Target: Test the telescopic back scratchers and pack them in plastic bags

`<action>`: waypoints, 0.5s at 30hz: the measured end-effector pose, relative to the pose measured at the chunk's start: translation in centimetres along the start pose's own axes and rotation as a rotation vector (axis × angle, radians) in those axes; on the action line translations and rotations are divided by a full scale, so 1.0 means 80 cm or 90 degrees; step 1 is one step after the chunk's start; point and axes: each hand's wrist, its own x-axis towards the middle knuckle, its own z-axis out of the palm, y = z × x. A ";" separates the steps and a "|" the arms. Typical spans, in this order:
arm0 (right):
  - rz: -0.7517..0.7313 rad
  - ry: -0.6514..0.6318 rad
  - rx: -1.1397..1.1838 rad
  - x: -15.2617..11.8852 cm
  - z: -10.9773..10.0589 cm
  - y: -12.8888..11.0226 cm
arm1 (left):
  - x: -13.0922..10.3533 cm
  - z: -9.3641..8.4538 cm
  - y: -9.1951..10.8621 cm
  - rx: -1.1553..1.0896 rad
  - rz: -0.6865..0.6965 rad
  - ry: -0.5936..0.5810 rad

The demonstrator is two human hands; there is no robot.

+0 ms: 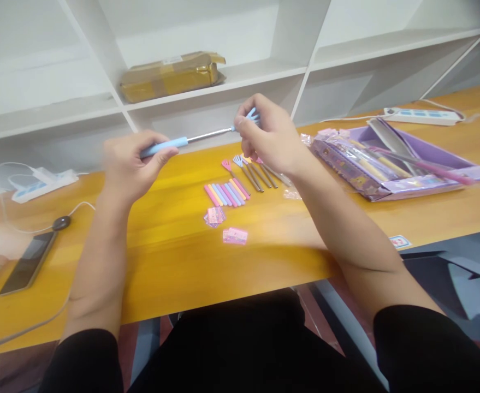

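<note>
Held up above the table is a telescopic back scratcher (209, 134) with a light blue handle, a thin metal rod and a small blue claw. My left hand (131, 164) is closed round the handle. At the other end my right hand (266, 131) pinches the claw, which the fingers partly cover. Below lie several metal rods with coloured claws (253, 173), pink, blue and yellow. Nearer me is a row of pastel handle tubes (226, 192). Two small piles of pink printed cards (214, 216) rest in front of the tubes.
On the right stands a purple display box (424, 142) with wrapped scratchers inside. A phone (29, 262) and a power strip (45, 184) are at the left; another power strip (424, 115) is at the back right. A taped cardboard box (172, 77) sits on the white shelf.
</note>
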 end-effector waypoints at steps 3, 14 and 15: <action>-0.003 -0.004 -0.010 -0.002 0.002 -0.002 | 0.000 0.001 0.002 -0.008 -0.010 0.008; -0.026 -0.021 -0.018 -0.005 0.008 -0.001 | 0.001 0.003 0.006 -0.030 -0.041 -0.025; -0.026 -0.020 -0.020 -0.005 0.008 -0.001 | 0.001 0.004 0.009 -0.039 -0.045 -0.029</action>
